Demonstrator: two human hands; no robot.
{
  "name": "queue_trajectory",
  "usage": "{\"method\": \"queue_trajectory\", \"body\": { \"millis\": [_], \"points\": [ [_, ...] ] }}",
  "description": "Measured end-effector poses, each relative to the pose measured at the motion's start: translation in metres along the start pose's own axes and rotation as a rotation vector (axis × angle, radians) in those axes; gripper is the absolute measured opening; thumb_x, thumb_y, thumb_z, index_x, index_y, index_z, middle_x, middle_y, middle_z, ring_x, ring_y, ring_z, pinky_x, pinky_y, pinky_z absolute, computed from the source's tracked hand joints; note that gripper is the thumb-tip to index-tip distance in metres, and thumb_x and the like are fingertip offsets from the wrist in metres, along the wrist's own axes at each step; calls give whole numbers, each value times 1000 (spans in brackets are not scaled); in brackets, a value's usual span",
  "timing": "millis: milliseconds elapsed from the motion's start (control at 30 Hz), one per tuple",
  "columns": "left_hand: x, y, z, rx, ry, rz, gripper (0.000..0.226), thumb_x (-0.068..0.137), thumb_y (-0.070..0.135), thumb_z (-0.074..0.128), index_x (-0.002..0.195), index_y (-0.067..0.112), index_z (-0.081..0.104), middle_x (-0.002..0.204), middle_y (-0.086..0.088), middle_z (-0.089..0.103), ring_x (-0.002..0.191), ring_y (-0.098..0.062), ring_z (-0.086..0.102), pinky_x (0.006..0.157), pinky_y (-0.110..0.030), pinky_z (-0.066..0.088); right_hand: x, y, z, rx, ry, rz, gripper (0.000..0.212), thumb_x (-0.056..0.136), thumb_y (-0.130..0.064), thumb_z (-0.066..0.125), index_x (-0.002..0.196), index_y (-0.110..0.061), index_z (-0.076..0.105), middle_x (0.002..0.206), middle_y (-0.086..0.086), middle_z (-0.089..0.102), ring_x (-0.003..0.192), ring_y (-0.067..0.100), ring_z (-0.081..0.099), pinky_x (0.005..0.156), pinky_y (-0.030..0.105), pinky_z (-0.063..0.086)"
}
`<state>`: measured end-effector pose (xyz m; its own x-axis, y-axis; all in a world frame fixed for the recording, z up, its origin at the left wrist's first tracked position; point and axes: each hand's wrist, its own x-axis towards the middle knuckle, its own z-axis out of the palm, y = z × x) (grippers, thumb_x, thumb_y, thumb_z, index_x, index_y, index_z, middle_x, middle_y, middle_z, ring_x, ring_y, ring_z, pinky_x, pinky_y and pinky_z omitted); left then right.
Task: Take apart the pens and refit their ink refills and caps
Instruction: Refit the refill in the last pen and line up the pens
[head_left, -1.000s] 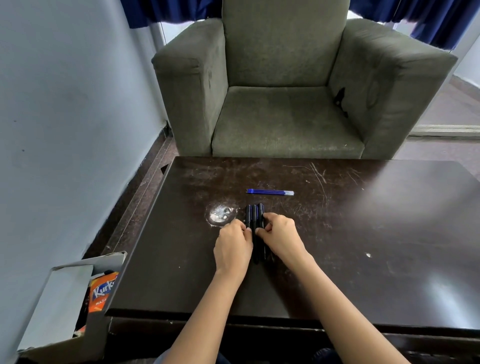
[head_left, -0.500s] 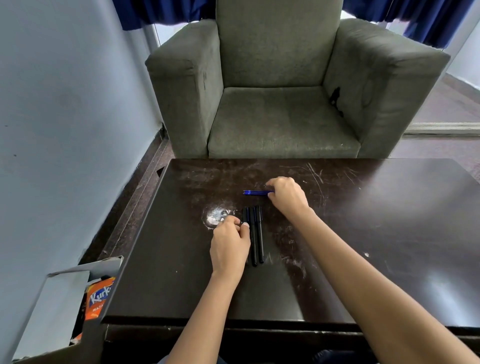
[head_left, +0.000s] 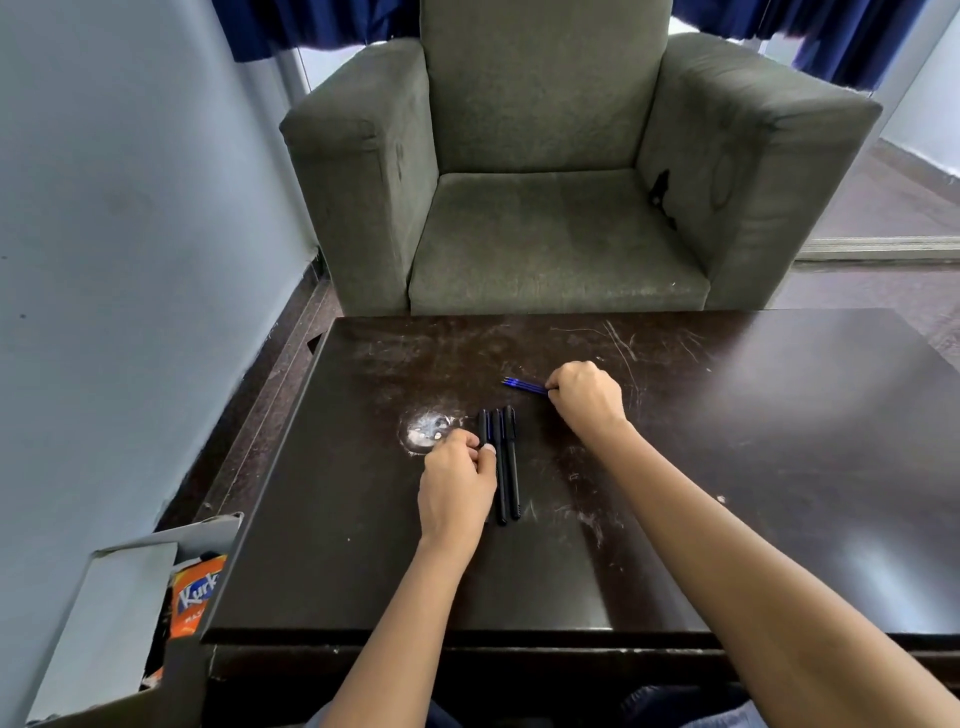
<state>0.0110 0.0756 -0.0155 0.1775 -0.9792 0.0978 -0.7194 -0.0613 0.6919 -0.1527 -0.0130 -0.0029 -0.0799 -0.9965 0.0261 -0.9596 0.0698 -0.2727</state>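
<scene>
Dark scratched surface (head_left: 727, 467) w/ a white scuffed patch (head_left: 428, 428), used here as the ref. point. Three black pens (head_left: 506, 467) lay side by side just right of the patch, touching each other and running front-to-back. Left hand (head_left: 457, 488) sat on the near side of the patch, fingers curled, thumb + forefinger pinching the leftmost pen partway along. The other two pens lay untouched.

Right hand (head_left: 587, 400) was further right of the patch and a bit beyond it, well apart from the left hand. Its fingers were curled round one end of the thin blue refills (head_left: 524, 385), and the free ends poked out toward the patch side. Couldn't tell if they were lifted off the surface. No. of refills unclear, at least two.

Off the surface's edge, left of the patch and nearer the person, an open cardboard box (head_left: 124, 597) held an orange snack packet (head_left: 195, 597) w/ white lettering. Rest of its contents was hidden. Beyond the patch, past the far edge, stood a grey-green armchair (head_left: 545, 208).
</scene>
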Motion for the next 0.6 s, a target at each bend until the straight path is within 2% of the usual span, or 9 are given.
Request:
{"method": "queue_trajectory", "body": {
  "millis": [167,300,433,600],
  "points": [
    [-4,1,-1,-20,-32,0,22,91,31,57,103,13,65,86,1,67,80,-18,66,72,-40,57,-33,29,0,57,100,141,23,91,-11,52,99,-12,74,105,7,67,99,30,61,71,33,47],
    [-6,0,-3,-33,-40,6,23,91,31,57,103,13,65,84,3,66,78,-16,65,73,-37,57,-63,46,1,126,175,230,26,95,-16,49,100,-8,73,100,11,64,98,32,59,70,36,48],
    [-8,-3,-3,-51,-32,25,24,91,30,59,104,11,66,83,3,64,77,-15,64,74,-34,55,-85,49,6,162,225,310,28,96,-18,48,93,-5,73,93,10,58,96,30,56,64,32,39],
    [-7,-6,-1,-56,-29,46,26,91,29,60,105,9,66,84,0,66,76,-14,63,75,-35,56,-95,43,11,164,236,377,29,97,-15,46,91,-5,72,94,10,57,98,29,53,62,30,36]
  ]
}}
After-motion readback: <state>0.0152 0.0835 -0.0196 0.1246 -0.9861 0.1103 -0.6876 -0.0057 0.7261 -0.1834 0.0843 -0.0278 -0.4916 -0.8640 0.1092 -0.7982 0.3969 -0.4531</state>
